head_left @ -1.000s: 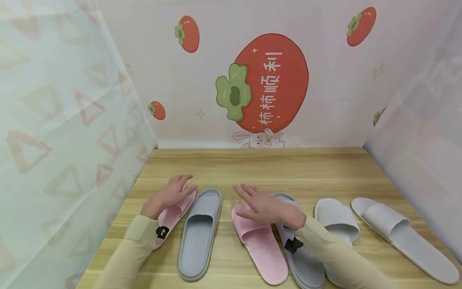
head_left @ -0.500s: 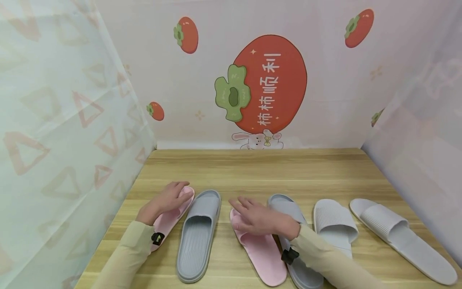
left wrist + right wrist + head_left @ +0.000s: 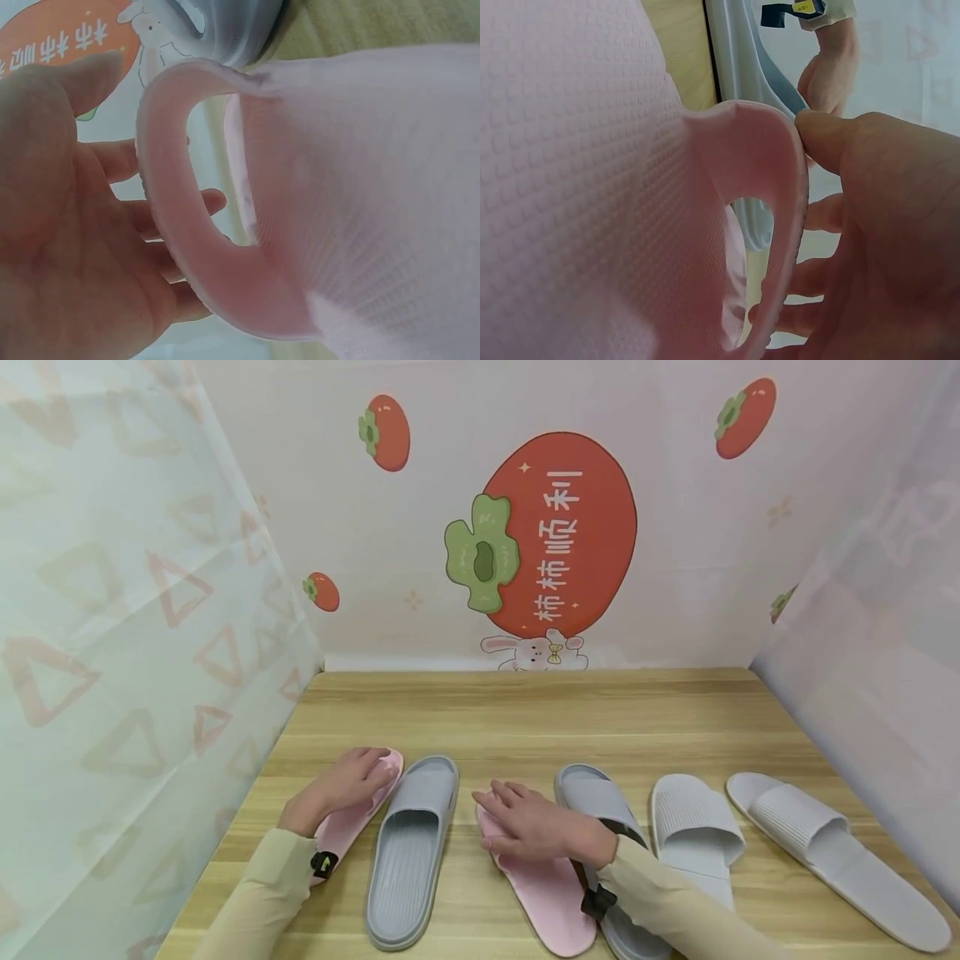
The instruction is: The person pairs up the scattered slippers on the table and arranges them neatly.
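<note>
Two pink slide slippers lie on the wooden table, with a hand over the strap end of each. Above the left pink slipper (image 3: 347, 831) is my left hand (image 3: 337, 787). Its thumb stands apart from the strap (image 3: 169, 172) in the left wrist view, and the loosely bent fingers reach past the strap's far side. My right hand (image 3: 528, 827) covers the front of the right pink slipper (image 3: 555, 902). In the right wrist view its thumb meets the strap's edge (image 3: 776, 150), or nearly so; the fingers reach beyond the strap, contact partly hidden.
A grey slipper (image 3: 405, 877) lies right of the left pink one. Another grey slipper (image 3: 596, 795) sits partly under my right forearm. Two whitish slippers, one ribbed (image 3: 693, 810) and one angled (image 3: 862, 860), lie at right. Printed cloth walls (image 3: 412, 527) enclose the table (image 3: 525, 710).
Both hands have come down and slightly nearer onto the pink slippers' front ends. The right hand has lowered most, from hovering to covering the strap. The slippers look unmoved.
</note>
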`<action>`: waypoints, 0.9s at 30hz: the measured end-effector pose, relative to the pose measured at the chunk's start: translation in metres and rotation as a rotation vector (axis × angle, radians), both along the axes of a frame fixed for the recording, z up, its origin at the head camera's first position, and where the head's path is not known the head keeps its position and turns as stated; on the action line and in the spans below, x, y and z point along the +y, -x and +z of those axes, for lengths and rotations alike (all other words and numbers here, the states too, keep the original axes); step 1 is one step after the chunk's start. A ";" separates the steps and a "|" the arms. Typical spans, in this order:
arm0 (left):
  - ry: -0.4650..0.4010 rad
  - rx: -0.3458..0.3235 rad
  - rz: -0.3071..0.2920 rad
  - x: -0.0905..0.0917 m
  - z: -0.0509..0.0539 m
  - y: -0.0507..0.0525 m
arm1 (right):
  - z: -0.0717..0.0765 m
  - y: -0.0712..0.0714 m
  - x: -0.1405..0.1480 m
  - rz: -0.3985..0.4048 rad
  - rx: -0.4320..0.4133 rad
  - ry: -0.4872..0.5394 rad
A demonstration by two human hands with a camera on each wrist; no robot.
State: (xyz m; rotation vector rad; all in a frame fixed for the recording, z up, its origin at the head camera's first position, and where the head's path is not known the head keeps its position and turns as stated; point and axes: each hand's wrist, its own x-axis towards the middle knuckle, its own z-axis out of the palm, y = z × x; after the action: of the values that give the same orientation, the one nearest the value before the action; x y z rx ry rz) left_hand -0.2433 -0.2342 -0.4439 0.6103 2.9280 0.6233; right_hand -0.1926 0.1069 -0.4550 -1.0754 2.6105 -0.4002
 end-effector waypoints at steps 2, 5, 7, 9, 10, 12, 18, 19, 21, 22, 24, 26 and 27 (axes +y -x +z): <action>0.003 0.000 -0.002 0.000 0.000 -0.001 | 0.000 0.000 0.000 0.000 0.005 -0.003; 0.006 -0.007 -0.001 0.001 0.000 -0.002 | 0.001 -0.002 0.000 0.005 0.006 -0.014; 0.015 -0.008 -0.007 0.001 0.000 -0.003 | 0.001 -0.003 -0.001 0.009 0.001 -0.027; 0.021 -0.010 -0.011 0.001 -0.001 -0.004 | 0.001 -0.003 -0.001 0.013 -0.006 -0.039; 0.026 -0.008 -0.016 0.001 -0.001 -0.004 | 0.001 -0.004 -0.001 0.014 -0.011 -0.046; 0.031 -0.002 -0.025 0.001 -0.002 -0.005 | 0.001 -0.004 -0.001 0.013 -0.026 -0.054; 0.024 0.007 -0.040 -0.003 -0.002 -0.002 | 0.005 -0.003 0.000 0.023 -0.043 -0.064; 0.021 0.001 -0.040 -0.003 -0.002 -0.002 | 0.005 -0.003 0.000 0.029 -0.042 -0.061; 0.018 -0.017 -0.040 -0.005 -0.002 -0.001 | 0.006 -0.003 0.001 0.040 -0.047 -0.055; 0.018 -0.028 -0.039 -0.006 -0.002 -0.001 | 0.006 -0.003 0.002 0.047 -0.048 -0.053; 0.025 -0.049 -0.059 -0.009 -0.002 -0.001 | 0.005 -0.002 0.003 0.059 -0.057 -0.043; 0.037 -0.071 -0.088 -0.013 -0.001 0.000 | 0.005 -0.001 0.004 0.072 -0.062 -0.035; 0.042 -0.084 -0.106 -0.014 0.000 0.000 | 0.005 0.000 0.004 0.077 -0.056 -0.028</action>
State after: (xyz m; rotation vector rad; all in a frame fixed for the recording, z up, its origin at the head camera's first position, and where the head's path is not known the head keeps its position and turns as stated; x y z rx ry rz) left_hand -0.2433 -0.2482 -0.4439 0.7105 2.8023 0.5601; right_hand -0.1922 0.1111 -0.4501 -1.1352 2.5098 -0.3694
